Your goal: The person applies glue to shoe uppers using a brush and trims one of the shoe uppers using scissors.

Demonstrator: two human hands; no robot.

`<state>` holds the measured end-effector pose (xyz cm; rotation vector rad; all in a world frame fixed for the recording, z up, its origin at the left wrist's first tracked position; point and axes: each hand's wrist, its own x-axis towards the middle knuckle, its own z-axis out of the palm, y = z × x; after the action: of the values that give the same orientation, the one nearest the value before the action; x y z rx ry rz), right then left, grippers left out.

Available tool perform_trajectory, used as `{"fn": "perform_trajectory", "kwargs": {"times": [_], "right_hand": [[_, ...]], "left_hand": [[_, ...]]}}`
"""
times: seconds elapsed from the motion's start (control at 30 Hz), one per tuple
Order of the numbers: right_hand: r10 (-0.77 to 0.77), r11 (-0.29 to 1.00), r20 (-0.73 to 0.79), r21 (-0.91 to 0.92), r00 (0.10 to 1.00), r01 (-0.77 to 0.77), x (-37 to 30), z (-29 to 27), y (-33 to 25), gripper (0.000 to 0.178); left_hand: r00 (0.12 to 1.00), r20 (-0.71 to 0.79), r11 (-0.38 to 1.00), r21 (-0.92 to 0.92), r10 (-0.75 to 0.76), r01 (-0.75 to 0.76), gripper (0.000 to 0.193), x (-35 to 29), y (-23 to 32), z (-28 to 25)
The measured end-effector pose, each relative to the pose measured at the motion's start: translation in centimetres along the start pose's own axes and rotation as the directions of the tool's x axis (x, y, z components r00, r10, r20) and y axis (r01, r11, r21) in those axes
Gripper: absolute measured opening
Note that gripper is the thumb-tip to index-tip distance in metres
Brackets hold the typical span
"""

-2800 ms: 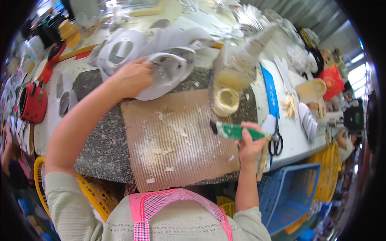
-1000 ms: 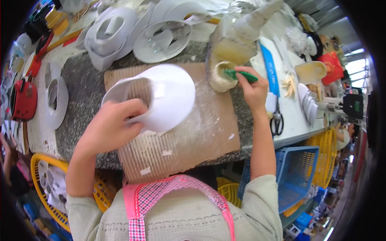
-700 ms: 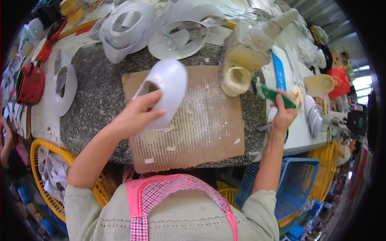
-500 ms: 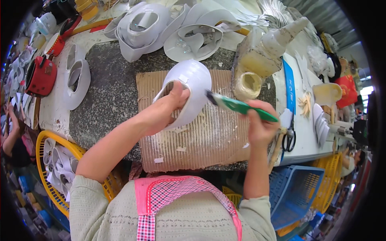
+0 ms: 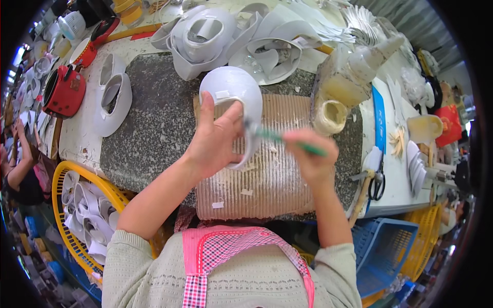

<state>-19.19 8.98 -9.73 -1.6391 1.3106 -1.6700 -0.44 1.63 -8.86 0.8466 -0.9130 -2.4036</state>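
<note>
My left hand [image 5: 210, 138] holds a white shoe upper [image 5: 233, 81] above the ribbed cardboard [image 5: 257, 195]. Its thumb lies outside the opening and the fingers reach into it, partly hidden. In my right hand [image 5: 312, 154], a green-handled brush [image 5: 268, 134] is gripped by the handle. Motion blurs this hand and the brush. The bristles touch or nearly touch the right edge of the upper. Right of the upper stands a crusted plastic glue bottle [image 5: 343, 84] with a round, pale-rimmed opening [image 5: 331, 115].
More white uppers [image 5: 205, 33] are piled at the back, and a pair [image 5: 114, 97] lies left. Black scissors [image 5: 377, 184] and a blue ruler [image 5: 379, 115] lie right. Red pot-like container [image 5: 64, 92] far left. Yellow basket [image 5: 57, 197] and blue crate [image 5: 382, 246] flank me below.
The upper has turned in my left hand, its opening now facing me more. My right hand and brush have moved left and slightly down over it. The whole view has shifted a little.
</note>
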Motion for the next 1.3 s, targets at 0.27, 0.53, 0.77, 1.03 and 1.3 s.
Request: {"fn": "perform_trajectory", "kwargs": {"times": [0.27, 0.53, 0.77, 1.03, 1.3], "right_hand": [[0.005, 0.998, 0.007, -0.059, 1.0, -0.005, 0.0, 0.0, -0.8, 0.017], [0.025, 0.965, -0.443, -0.222, 0.896, -0.136, -1.4, -8.1, 0.1, 0.014], [-0.036, 0.947, -0.311, -0.313, 0.95, -0.066, -0.1, -12.0, 1.4, 0.015], [0.279, 0.954, -0.504, 0.046, 0.817, -0.297, -4.9, -13.3, 2.9, 0.013], [-0.263, 0.961, -0.064, 0.071, 0.963, 0.267, -2.2, -2.6, 0.5, 0.014]], "left_hand": [[1.0, 0.026, 0.987, -0.161, 0.015, -0.011, 0.097, -0.5, 0.7, 0.2], [0.984, -0.151, 0.97, 0.209, -0.095, 0.125, 0.078, 2.2, 1.7, -0.3], [0.888, 0.432, -0.301, 0.877, 0.158, -0.374, 0.035, -0.7, 2.6, -0.2], [0.974, 0.113, 0.217, 0.964, 0.198, -0.156, 0.045, -0.4, -0.5, 1.1], [0.992, 0.113, 0.891, 0.442, 0.058, -0.103, 0.122, 0.8, 0.0, 2.6]]}}
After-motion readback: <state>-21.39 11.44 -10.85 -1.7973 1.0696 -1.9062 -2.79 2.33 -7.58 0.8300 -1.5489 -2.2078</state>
